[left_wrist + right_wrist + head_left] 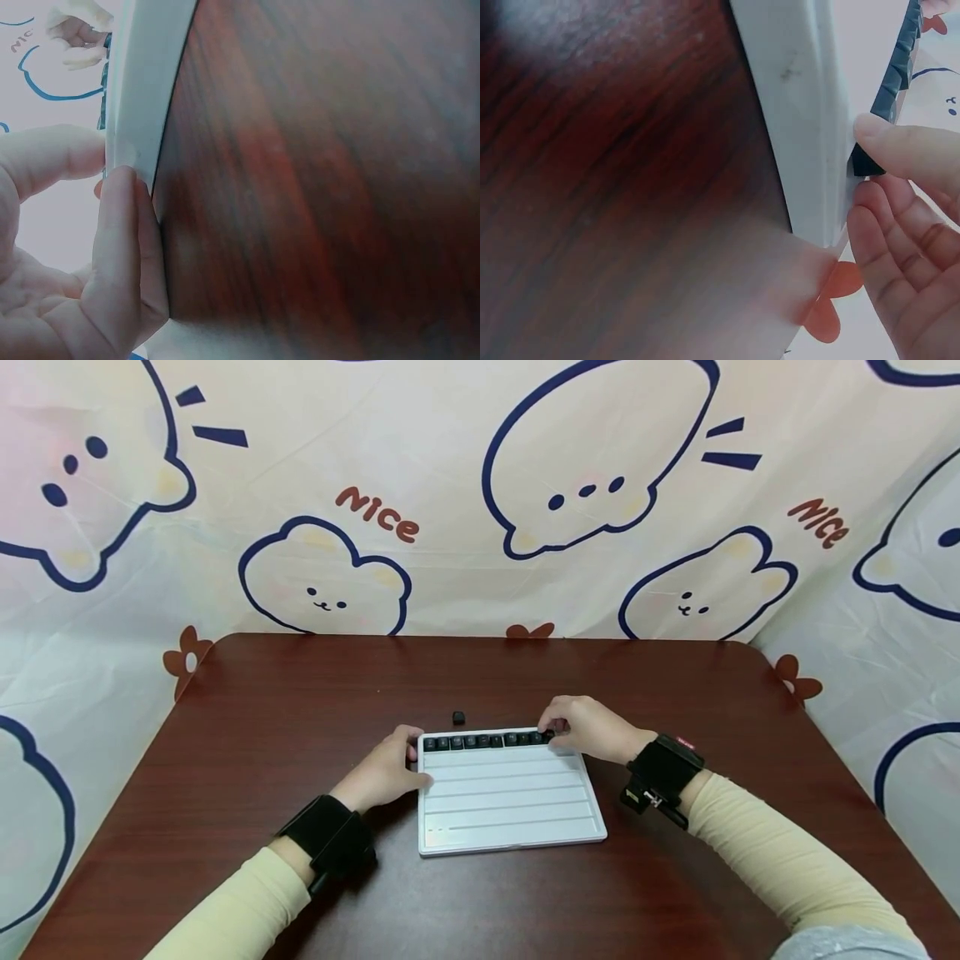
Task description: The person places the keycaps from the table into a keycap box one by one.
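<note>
A white keycap tray [510, 806] with shallow ridged rows lies on the table, its far row lined with black keycaps [483, 742]. My left hand [382, 772] grips the tray's left edge near the far corner, thumb on the top face and fingers against the side. At the far right corner my right hand [594, 728] pinches the end black keycap [868, 163] of the row. In the right wrist view the thumb lies over this keycap, while the other fingers curl by the tray's outer edge. The thumb partly hides the keycap.
One loose black keycap [458, 717] sits on the brown table [300, 693] just beyond the tray's far edge. A printed cloth [450, 460] with cartoon figures hangs behind the table and along its sides. Both wrists wear black straps [330, 835].
</note>
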A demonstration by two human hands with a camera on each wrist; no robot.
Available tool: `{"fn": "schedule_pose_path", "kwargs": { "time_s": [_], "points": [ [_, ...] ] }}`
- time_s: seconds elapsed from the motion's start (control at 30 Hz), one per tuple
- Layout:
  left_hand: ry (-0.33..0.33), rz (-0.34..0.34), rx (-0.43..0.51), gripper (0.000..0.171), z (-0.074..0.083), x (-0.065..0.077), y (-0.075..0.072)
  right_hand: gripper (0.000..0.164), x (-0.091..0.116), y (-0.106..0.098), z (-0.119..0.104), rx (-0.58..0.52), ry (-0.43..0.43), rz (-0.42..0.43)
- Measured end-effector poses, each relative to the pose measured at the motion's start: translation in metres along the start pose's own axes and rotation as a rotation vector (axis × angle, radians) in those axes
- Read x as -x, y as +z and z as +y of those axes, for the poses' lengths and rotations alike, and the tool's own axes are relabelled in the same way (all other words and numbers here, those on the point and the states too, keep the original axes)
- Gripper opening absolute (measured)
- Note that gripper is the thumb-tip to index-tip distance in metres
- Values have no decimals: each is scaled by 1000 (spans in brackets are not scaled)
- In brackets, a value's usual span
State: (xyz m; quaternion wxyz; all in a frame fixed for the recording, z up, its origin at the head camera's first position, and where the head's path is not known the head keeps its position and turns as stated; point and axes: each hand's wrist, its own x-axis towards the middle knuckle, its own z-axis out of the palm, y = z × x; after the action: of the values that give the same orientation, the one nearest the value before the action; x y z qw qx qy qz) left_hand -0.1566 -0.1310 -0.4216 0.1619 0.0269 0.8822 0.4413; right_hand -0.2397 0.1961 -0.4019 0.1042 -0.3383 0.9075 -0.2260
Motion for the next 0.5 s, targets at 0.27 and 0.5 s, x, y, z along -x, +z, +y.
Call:
{"fn": "schedule_pose_path", "kwargs": {
  "time_s": [0.27,0.5],
  "points": [
    [-1,6,-6,69,1,0,0,23,5,-2,4,-9,-16,16],
    [-9,4,-15,68,0,-1,1,21,5,0,5,-12,-33,35]
  ]
}}
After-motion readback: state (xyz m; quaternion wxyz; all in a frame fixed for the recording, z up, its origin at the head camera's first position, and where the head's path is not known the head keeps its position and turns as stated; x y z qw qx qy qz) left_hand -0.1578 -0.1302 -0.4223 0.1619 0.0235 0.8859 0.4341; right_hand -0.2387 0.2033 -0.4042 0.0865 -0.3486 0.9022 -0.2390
